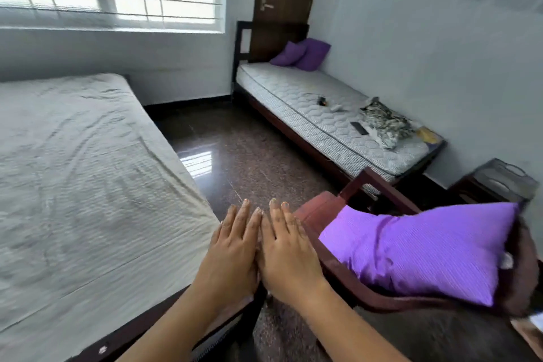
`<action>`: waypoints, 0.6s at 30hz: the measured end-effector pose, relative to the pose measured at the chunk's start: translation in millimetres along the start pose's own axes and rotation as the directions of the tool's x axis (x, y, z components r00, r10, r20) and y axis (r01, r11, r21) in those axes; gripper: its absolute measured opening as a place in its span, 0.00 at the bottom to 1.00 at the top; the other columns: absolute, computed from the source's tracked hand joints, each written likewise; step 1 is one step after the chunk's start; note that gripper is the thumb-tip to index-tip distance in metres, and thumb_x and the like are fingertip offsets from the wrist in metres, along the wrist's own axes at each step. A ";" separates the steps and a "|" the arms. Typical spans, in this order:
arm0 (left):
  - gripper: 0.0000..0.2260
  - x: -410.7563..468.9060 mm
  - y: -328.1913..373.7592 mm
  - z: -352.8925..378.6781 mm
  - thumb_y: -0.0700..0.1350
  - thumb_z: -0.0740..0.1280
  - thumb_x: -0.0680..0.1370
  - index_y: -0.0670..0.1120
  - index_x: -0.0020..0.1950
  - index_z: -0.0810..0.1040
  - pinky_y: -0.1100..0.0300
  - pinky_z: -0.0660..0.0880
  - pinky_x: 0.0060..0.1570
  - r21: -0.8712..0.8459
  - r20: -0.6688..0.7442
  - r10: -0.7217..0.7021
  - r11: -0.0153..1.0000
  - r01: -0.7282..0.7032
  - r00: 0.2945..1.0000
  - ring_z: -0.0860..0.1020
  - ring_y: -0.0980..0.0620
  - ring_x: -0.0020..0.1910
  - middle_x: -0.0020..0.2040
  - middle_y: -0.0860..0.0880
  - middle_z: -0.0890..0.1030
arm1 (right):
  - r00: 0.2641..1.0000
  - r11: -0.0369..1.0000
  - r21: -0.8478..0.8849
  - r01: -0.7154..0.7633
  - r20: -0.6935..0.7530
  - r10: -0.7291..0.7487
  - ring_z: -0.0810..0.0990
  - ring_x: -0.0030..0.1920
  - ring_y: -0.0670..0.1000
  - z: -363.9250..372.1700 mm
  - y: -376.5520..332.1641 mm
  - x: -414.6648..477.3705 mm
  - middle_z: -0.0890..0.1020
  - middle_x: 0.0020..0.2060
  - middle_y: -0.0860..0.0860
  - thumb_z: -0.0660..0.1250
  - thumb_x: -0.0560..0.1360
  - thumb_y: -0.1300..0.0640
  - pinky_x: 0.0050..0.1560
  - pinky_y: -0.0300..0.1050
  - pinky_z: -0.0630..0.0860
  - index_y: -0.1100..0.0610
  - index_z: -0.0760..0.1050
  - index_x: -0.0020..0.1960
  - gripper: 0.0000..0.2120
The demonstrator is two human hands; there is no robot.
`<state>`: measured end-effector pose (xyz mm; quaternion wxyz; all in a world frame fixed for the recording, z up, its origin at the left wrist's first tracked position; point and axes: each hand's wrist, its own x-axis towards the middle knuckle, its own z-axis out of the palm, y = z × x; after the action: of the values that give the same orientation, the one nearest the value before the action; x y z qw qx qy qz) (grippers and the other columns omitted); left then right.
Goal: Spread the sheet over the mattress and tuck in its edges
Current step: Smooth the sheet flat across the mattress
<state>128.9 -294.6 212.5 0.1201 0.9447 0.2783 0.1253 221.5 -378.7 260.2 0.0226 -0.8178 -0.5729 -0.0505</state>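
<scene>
Both flat: left hand [232,247], right hand [286,253]; sheet [73,170] cropped.

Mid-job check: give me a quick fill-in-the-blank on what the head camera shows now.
1. The left hand and right hand are both ___, holding nothing.
2. The pillow on the chair is ___ in colour.
3. The sheet lies on the person's ___ side.
Missing words: open; purple; left.

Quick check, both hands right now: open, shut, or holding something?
Left hand: open, fingers straight, holding nothing.
Right hand: open, fingers straight, holding nothing.
</scene>
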 end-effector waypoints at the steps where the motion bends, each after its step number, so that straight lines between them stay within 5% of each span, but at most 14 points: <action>1: 0.32 11.1 -0.2 3.4 0.50 0.44 0.74 0.45 0.77 0.43 0.51 0.43 0.75 -0.006 -0.021 -0.044 0.999 0.044 0.999 0.39 0.44 0.76 0.76 0.46 0.39 | 1.000 1.000 -0.007 0.028 -0.007 -0.028 0.68 0.70 0.59 4.2 8.5 12.6 0.70 0.70 0.58 0.55 0.75 0.50 0.64 0.54 0.71 0.59 0.71 0.68 0.25; 6: 0.36 64.8 -6.8 22.0 0.56 0.38 0.69 0.45 0.76 0.36 0.52 0.40 0.74 0.061 0.026 -0.181 0.982 0.179 0.983 0.33 0.47 0.75 0.77 0.46 0.36 | 0.989 0.989 -0.033 0.143 0.055 -0.141 0.73 0.67 0.57 23.1 42.4 69.5 0.73 0.67 0.57 0.69 0.68 0.50 0.61 0.53 0.74 0.59 0.73 0.67 0.29; 11: 0.32 128.1 1.1 33.1 0.49 0.47 0.77 0.45 0.75 0.34 0.51 0.43 0.74 0.083 0.020 -0.218 0.973 0.216 0.976 0.34 0.45 0.75 0.77 0.45 0.36 | 0.953 0.966 0.006 0.257 0.164 -0.255 0.40 0.76 0.59 32.5 93.1 124.3 0.42 0.77 0.58 0.48 0.81 0.54 0.74 0.55 0.43 0.60 0.41 0.77 0.29; 18: 0.32 181.4 39.7 36.4 0.47 0.52 0.79 0.49 0.72 0.30 0.53 0.39 0.74 0.057 -0.034 -0.257 0.964 0.259 0.966 0.33 0.45 0.74 0.77 0.46 0.36 | 0.950 0.961 0.044 0.274 0.144 -0.278 0.37 0.76 0.59 23.0 158.2 150.7 0.41 0.77 0.56 0.48 0.81 0.50 0.74 0.58 0.44 0.58 0.40 0.77 0.30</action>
<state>307.2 -231.9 220.9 0.1027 0.9019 0.4042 0.1124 422.4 -289.8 257.0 -0.0176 -0.7307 -0.6823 0.0147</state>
